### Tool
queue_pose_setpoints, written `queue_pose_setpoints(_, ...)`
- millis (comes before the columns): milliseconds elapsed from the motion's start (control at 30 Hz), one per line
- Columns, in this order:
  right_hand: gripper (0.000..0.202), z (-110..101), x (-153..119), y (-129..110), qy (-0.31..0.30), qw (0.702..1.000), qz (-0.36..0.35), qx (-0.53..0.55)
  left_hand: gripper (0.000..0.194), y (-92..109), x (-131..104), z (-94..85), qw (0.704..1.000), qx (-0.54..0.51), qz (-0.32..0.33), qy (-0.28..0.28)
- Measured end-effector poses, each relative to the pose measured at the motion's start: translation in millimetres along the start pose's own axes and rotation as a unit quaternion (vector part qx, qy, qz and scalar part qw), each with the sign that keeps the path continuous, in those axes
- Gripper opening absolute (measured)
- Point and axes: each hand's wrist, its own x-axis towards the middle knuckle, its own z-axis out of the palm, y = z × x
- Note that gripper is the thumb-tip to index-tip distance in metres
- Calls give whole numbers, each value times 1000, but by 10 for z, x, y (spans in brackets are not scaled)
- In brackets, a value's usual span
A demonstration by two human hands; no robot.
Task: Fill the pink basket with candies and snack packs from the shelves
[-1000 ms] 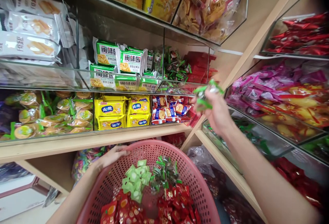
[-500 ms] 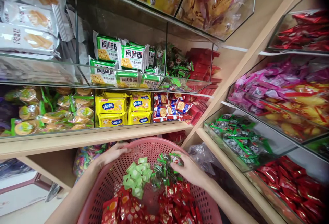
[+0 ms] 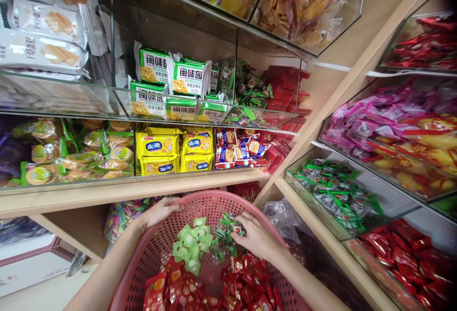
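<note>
Where the R hand [image 3: 255, 237] reaches in over the R side of a pink basket [image 3: 214, 199], its fingertips are at a small pile of clear-&-green wrapped sweets [image 3: 222, 242], in the far part of the basket, just R of centre. The pile is just L of those fingers, running roughly far-to-near, w/ no sharp long axis. The R hand is clearly the nearer one: its fingers point L & away from the wearer, bent against the pile's far R edge; can't tell if they're closed on a sweet or only touching. The L hand [image 3: 160, 212] is well apart from it, fingers over the far L rim; can't tell how firmly it grips. Btwn the L hand & the pile lie pale green pkts [image 3: 193, 244], just beside the sweets. Nearer the wearer are red pkts [image 3: 246, 285], R of centre, & larger red pkts w/ gold & orange marks [image 3: 171, 289], L of centre. Outside the basket, up & R of the R hand, a glass-fronted bin holds green-wrapped sweets [image 3: 335, 197] of similar look; straight ahead, above the far rim, runs a wooden shelf edge [image 3: 143, 189]
</note>
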Motion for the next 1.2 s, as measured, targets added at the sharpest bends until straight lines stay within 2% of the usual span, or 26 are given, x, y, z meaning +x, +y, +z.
queue_pose_setpoints(133,30,-14,-5,-12,11,999,8,44,41,28,-11,11,1000,0,-2,-3)
queue_pose_setpoints(267,34,-158,33,31,64,992,12,110,42,58,-24,24,1000,-3,-11,1)
queue_pose_setpoints(333,35,-255,43,82,95,990,21,105,43,56,-22,26,1000,-6,-11,-3)
queue_pose_setpoints(433,26,-375,10,151,118,991,-1,64,42,37,-8,21,1000,-7,-11,2)
queue_pose_setpoints(533,23,-421,-68,178,109,994,-19,19,42,23,5,20,1000,-13,-11,1)
queue_pose_setpoints(667,27,-375,-146,158,98,995,5,-26,40,35,2,32,1000,-17,-4,-5)
queue_pose_setpoints(800,20,-305,-165,100,82,993,30,-84,43,43,-12,30,1000,-16,-3,-2)
queue_pose_setpoints(933,21,-264,-209,49,52,983,73,-157,44,49,-23,21,1000,-21,-6,-9)
queue_pose_setpoints(1200,28,-128,-296,29,11,960,116,-256,44,71,-10,37,1000,8,-9,13)
